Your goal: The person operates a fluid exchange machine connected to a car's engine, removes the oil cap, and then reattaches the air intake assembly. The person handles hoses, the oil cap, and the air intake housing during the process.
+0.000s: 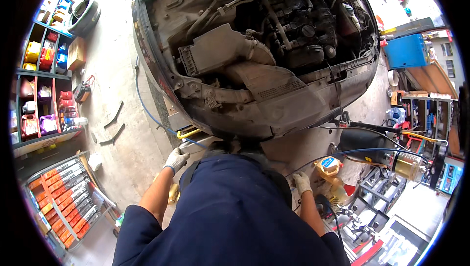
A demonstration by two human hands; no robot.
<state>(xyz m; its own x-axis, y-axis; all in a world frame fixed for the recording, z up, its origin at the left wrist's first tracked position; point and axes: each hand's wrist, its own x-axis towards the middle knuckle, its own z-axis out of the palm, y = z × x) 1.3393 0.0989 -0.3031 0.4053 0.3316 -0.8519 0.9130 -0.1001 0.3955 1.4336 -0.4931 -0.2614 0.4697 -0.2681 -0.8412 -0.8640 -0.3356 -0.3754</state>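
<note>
My left hand (177,160), in a pale work glove, hangs beside my left thigh near the car's front. Its fingers are loosely apart and nothing shows in them. At my right hip hangs my right hand (303,182), also gloved, with loosely bent fingers and no visible load. A blue hose (338,154) passes just above it. In front of me stands a car with its engine bay (298,26) exposed. A dusty air filter housing (215,45) sits at the bay's left, and the front bumper (235,119) nearly meets my legs.
Shelves of coloured bottles (46,99) and a rack of orange boxes (63,202) line the left. Two black strips (113,133) lie on the floor. To the right are a yellowish jug (328,166), a black tank (367,144), a tool cart (377,192) and a blue box (406,51).
</note>
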